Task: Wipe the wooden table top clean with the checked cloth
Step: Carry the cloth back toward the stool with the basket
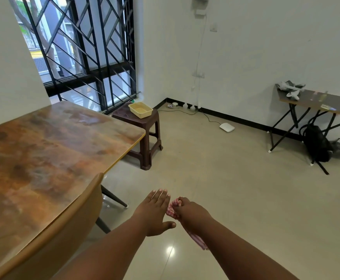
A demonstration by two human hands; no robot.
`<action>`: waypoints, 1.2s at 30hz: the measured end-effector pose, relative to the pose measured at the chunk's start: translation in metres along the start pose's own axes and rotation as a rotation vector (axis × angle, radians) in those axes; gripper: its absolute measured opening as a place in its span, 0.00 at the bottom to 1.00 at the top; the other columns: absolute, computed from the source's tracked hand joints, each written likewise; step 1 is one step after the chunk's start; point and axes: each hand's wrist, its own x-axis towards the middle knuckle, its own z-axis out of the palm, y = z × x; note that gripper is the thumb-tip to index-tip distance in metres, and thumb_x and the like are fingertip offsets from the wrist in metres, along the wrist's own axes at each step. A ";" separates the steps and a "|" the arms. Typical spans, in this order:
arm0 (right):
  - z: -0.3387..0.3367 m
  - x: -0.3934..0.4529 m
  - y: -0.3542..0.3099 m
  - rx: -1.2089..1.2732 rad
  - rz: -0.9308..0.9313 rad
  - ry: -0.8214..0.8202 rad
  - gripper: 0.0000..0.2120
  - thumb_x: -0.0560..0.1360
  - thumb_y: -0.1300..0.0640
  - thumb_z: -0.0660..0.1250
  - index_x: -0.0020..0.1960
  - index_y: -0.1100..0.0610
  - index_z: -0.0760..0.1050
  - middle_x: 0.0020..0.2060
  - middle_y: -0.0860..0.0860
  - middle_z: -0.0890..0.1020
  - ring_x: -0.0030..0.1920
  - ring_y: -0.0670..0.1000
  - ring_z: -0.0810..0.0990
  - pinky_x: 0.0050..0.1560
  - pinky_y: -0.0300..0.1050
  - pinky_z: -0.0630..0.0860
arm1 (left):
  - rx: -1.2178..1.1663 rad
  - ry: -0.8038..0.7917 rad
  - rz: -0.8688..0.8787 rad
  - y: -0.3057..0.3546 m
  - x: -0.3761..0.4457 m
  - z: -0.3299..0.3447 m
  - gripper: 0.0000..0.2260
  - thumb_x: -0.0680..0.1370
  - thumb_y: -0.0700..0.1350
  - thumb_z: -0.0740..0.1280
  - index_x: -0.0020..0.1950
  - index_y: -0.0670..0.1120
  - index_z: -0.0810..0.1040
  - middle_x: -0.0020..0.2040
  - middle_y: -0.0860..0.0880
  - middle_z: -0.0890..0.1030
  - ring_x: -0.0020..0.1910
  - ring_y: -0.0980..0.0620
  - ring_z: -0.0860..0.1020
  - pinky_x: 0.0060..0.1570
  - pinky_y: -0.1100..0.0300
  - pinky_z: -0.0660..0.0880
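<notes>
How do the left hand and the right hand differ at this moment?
The left hand is flat with straight fingers and holds nothing; the right hand has its fingers curled round the checked cloth, which also hangs below the wrist. The left hand is nearer the wooden table; the right hand is farther from it. Both are held out over the floor, close together, and neither touches the table.

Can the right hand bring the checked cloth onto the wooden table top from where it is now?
Probably yes. The right hand grips the checked cloth over open floor, right of the wooden table top. Only the open left hand lies between.
</notes>
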 end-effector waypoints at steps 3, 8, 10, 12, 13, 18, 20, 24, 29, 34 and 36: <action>-0.010 0.027 0.000 0.031 0.001 0.001 0.20 0.79 0.49 0.57 0.68 0.56 0.69 0.69 0.55 0.66 0.62 0.58 0.72 0.56 0.42 0.68 | -0.002 -0.002 -0.023 -0.026 0.017 -0.003 0.49 0.63 0.73 0.30 0.77 0.43 0.38 0.78 0.43 0.39 0.76 0.45 0.36 0.70 0.52 0.32; -0.020 0.061 0.000 0.082 -0.003 0.024 0.20 0.79 0.48 0.57 0.69 0.55 0.68 0.69 0.53 0.67 0.62 0.56 0.72 0.55 0.40 0.66 | -0.001 -0.010 -0.039 -0.059 0.038 -0.007 0.50 0.63 0.72 0.29 0.77 0.43 0.38 0.78 0.43 0.40 0.76 0.45 0.37 0.69 0.52 0.31; -0.020 0.070 0.001 0.082 0.003 0.025 0.20 0.80 0.48 0.56 0.69 0.54 0.67 0.69 0.53 0.67 0.62 0.56 0.72 0.55 0.41 0.67 | 0.001 -0.012 -0.043 -0.066 0.042 -0.009 0.50 0.63 0.72 0.29 0.77 0.43 0.38 0.78 0.43 0.39 0.76 0.45 0.36 0.69 0.52 0.31; -0.020 0.080 0.003 0.086 0.001 0.037 0.21 0.79 0.48 0.56 0.70 0.52 0.66 0.69 0.52 0.69 0.63 0.55 0.72 0.55 0.41 0.67 | -0.003 -0.017 -0.044 -0.071 0.048 -0.010 0.50 0.63 0.73 0.29 0.77 0.42 0.38 0.78 0.42 0.39 0.76 0.45 0.36 0.69 0.51 0.31; -0.022 0.083 0.004 0.088 0.004 0.045 0.21 0.79 0.48 0.55 0.70 0.52 0.65 0.69 0.52 0.69 0.63 0.55 0.72 0.55 0.41 0.67 | -0.007 -0.017 -0.044 -0.074 0.051 -0.009 0.50 0.63 0.73 0.29 0.77 0.42 0.38 0.78 0.42 0.39 0.76 0.45 0.36 0.69 0.52 0.30; -0.032 0.106 0.015 0.090 0.010 0.025 0.21 0.80 0.49 0.56 0.70 0.56 0.67 0.70 0.55 0.66 0.63 0.58 0.71 0.57 0.42 0.67 | -0.039 -0.007 -0.054 -0.082 0.074 -0.011 0.48 0.67 0.73 0.31 0.77 0.43 0.38 0.78 0.42 0.40 0.76 0.45 0.36 0.70 0.51 0.31; -0.033 0.116 0.023 0.100 0.016 0.030 0.21 0.80 0.49 0.56 0.69 0.56 0.68 0.69 0.55 0.67 0.62 0.57 0.72 0.56 0.42 0.67 | -0.061 -0.016 -0.072 -0.084 0.084 -0.014 0.46 0.69 0.72 0.34 0.77 0.42 0.39 0.78 0.42 0.40 0.76 0.45 0.36 0.71 0.51 0.32; -0.033 0.142 0.043 0.116 -0.011 0.043 0.21 0.80 0.50 0.55 0.70 0.55 0.66 0.70 0.54 0.66 0.62 0.57 0.71 0.57 0.43 0.68 | -0.103 -0.024 -0.110 -0.091 0.116 -0.015 0.49 0.65 0.74 0.30 0.77 0.42 0.39 0.78 0.42 0.40 0.76 0.46 0.36 0.71 0.51 0.32; -0.041 0.179 0.083 0.102 -0.015 0.020 0.21 0.80 0.49 0.56 0.71 0.53 0.66 0.71 0.56 0.64 0.64 0.59 0.70 0.60 0.47 0.69 | -0.088 -0.054 -0.136 -0.100 0.165 -0.025 0.48 0.65 0.73 0.30 0.77 0.42 0.38 0.78 0.43 0.39 0.75 0.46 0.35 0.72 0.50 0.33; -0.049 0.222 0.132 0.059 -0.084 0.038 0.19 0.79 0.51 0.59 0.69 0.52 0.68 0.70 0.55 0.64 0.62 0.59 0.71 0.58 0.47 0.70 | -0.062 -0.071 -0.169 -0.110 0.218 -0.040 0.47 0.67 0.72 0.32 0.77 0.42 0.40 0.78 0.42 0.41 0.76 0.45 0.37 0.69 0.51 0.31; -0.054 0.240 0.148 0.064 -0.106 0.031 0.19 0.79 0.47 0.57 0.68 0.52 0.68 0.70 0.55 0.65 0.62 0.59 0.71 0.59 0.47 0.70 | -0.052 -0.075 -0.196 -0.113 0.236 -0.045 0.46 0.69 0.72 0.34 0.77 0.42 0.40 0.78 0.42 0.41 0.76 0.45 0.37 0.69 0.51 0.31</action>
